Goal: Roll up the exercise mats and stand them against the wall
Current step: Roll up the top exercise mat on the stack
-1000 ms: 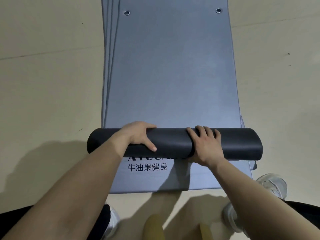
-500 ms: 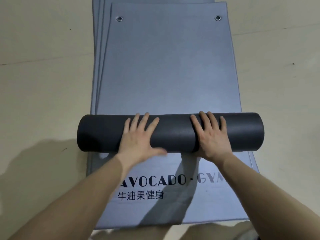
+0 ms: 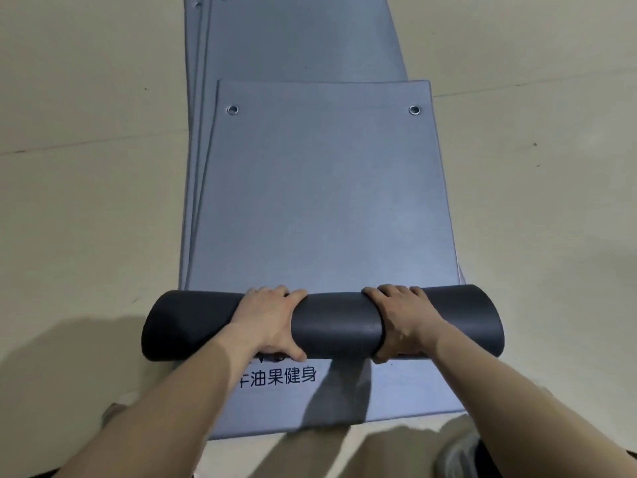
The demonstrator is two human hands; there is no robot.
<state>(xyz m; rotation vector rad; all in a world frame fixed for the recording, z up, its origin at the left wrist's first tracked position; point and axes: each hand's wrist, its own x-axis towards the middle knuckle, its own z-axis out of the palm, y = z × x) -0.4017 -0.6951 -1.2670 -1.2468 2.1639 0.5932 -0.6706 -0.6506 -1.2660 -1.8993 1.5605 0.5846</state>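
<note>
A grey-blue exercise mat (image 3: 320, 201) lies flat on top of a stack of like mats (image 3: 300, 39), its near part wound into a dark grey roll (image 3: 336, 322) that runs left to right. Two metal eyelets sit near the top mat's far edge. My left hand (image 3: 272, 322) wraps over the roll left of its middle, fingers on the far side and thumb on the near side. My right hand (image 3: 400, 322) grips the roll right of its middle in the same way. Black printed lettering shows on the mat just below the roll.
Beige floor (image 3: 86, 167) spreads on both sides of the stack. A white shoe (image 3: 458, 453) shows at the lower right and part of another at the lower left. The lower mats reach farther away than the top one. No wall is in view.
The hands went from lying flat with spread fingers on the roll to curling around it. The top mat's far edge with its eyelets now lies nearer to the roll, and lower mats show beyond it.
</note>
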